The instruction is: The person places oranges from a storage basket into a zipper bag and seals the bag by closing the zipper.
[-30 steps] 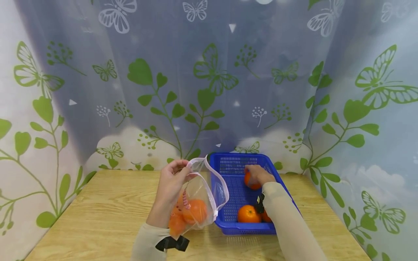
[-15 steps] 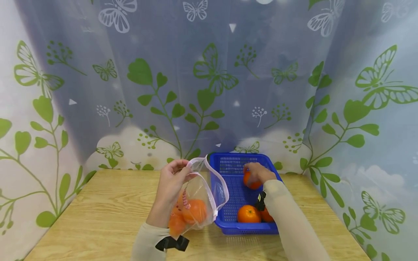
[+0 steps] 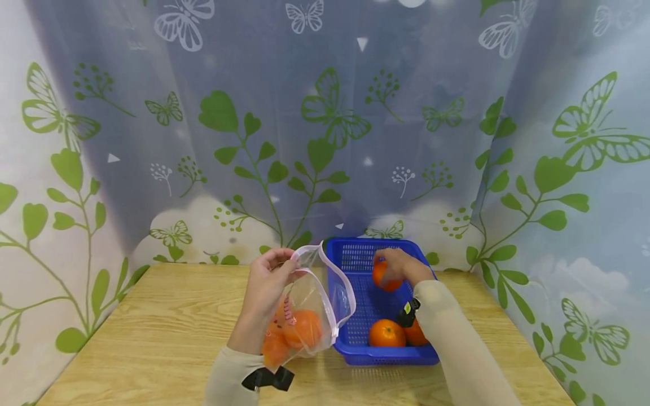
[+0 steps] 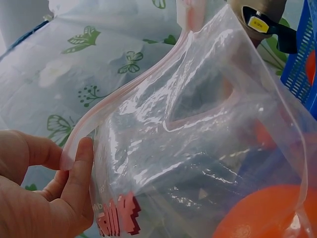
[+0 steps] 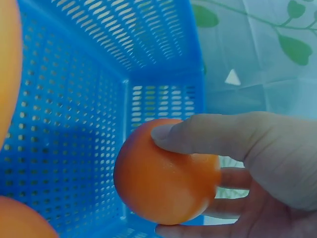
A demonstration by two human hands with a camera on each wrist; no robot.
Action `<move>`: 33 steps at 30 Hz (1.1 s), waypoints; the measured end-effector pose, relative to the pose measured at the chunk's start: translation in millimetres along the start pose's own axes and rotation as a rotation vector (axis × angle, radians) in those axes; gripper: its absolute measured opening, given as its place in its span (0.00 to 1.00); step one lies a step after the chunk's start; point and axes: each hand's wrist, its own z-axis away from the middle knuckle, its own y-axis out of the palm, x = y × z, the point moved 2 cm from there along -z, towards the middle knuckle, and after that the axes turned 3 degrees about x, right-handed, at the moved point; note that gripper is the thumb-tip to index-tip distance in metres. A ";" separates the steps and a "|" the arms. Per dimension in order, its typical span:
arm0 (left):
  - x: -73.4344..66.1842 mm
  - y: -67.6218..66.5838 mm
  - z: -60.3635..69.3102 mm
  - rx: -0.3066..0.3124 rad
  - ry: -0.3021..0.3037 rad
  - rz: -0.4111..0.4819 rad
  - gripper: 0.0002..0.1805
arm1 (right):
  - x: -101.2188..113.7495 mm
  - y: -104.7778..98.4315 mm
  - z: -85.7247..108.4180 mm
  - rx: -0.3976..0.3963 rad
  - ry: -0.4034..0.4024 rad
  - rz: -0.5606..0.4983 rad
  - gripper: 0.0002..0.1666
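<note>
My left hand (image 3: 265,290) pinches the pink-trimmed mouth of a clear zip bag (image 3: 317,296) between thumb and fingers. Several oranges (image 3: 307,328) lie in the bottom of the bag, seen through the plastic, and its mouth gapes toward the right. In the left wrist view, the fingers (image 4: 81,168) grip the bag's edge beside red printing. My right hand (image 3: 404,268) holds an orange (image 3: 384,277) over the far part of a blue basket (image 3: 388,355). The right wrist view shows the thumb (image 5: 185,139) across that orange, with other fingers partly hidden behind it.
Two more oranges sit at the near end of the basket, one orange (image 3: 387,333) in plain sight and another orange (image 3: 416,335) partly behind the right wrist. The wooden table (image 3: 167,327) extends left; a patterned curtain (image 3: 274,141) stands close behind.
My right hand has moved slightly left and upward with the orange in its grip. The left hand and the bag have stayed in place.
</note>
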 end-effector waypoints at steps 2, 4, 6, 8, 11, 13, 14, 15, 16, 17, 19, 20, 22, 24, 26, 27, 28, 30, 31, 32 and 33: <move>0.2 0.6 0.1 0.004 0.001 -0.003 0.07 | 2.0 -1.7 1.8 -0.016 -0.021 -0.003 0.30; 0.3 0.6 0.2 0.003 0.001 -0.001 0.07 | 4.4 -3.2 3.4 -0.032 -0.042 -0.010 0.29; 0.3 0.3 0.4 0.000 0.000 0.001 0.07 | 7.1 -4.2 5.1 -0.044 -0.059 -0.016 0.29; 0.1 0.1 0.7 -0.003 -0.002 -0.001 0.07 | 8.8 -4.8 7.0 -0.054 -0.076 -0.019 0.30; -0.3 0.1 1.0 -0.003 -0.003 -0.002 0.07 | 10.3 -5.0 10.2 -0.073 -0.098 -0.027 0.29; -0.7 0.2 1.1 -0.001 -0.001 -0.005 0.07 | 11.0 -4.9 12.6 -0.089 -0.122 -0.033 0.29; -0.9 0.3 1.2 -0.001 0.002 -0.006 0.07 | 11.4 -4.7 13.8 -0.097 -0.134 -0.035 0.29; -1.1 0.4 1.2 -0.002 0.004 -0.007 0.07 | 12.2 -4.5 15.1 -0.106 -0.146 -0.036 0.29; -1.2 0.4 1.2 -0.002 0.006 -0.007 0.07 | 13.0 -4.4 16.7 -0.113 -0.159 -0.039 0.29; -1.3 0.5 1.2 -0.003 0.007 -0.007 0.07 | 13.9 -4.3 18.1 -0.122 -0.172 -0.042 0.29; -1.4 0.8 1.4 -0.003 0.005 -0.006 0.07 | 16.0 -4.1 21.5 -0.142 -0.199 -0.048 0.28; -1.5 1.1 1.5 -0.003 0.004 -0.006 0.07 | 17.0 -3.6 23.2 -0.152 -0.205 -0.054 0.28; -1.7 1.7 2.0 -0.001 0.000 -0.007 0.08 | 19.6 -3.3 27.1 -0.174 -0.230 -0.067 0.27; -1.8 2.1 2.1 -0.001 -0.003 -0.009 0.08 | 22.4 -3.0 31.2 -0.197 -0.259 -0.076 0.26; -2.0 2.4 2.2 -0.001 -0.005 -0.010 0.08 | 25.5 -2.9 35.5 -0.211 -0.274 -0.085 0.26; -2.2 2.5 2.3 0.000 -0.004 -0.009 0.08 | 26.8 -2.9 37.6 -0.217 -0.280 -0.087 0.26; -2.1 2.5 2.3 0.000 -0.004 -0.008 0.08 | 28.1 -3.0 39.6 -0.221 -0.282 -0.091 0.26; -1.8 2.7 2.2 0.001 -0.002 -0.006 0.08 | 29.8 -2.9 42.5 -0.230 -0.282 -0.092 0.25; -1.6 2.8 2.3 0.001 -0.002 -0.005 0.08 | 30.6 -2.7 43.7 -0.234 -0.281 -0.091 0.25; -1.4 2.8 2.5 0.002 0.000 -0.003 0.08 | 31.1 -2.5 44.9 -0.237 -0.281 -0.092 0.25; -1.1 2.8 2.6 0.002 0.000 -0.002 0.08 | 31.4 -2.4 46.0 -0.243 -0.283 -0.089 0.25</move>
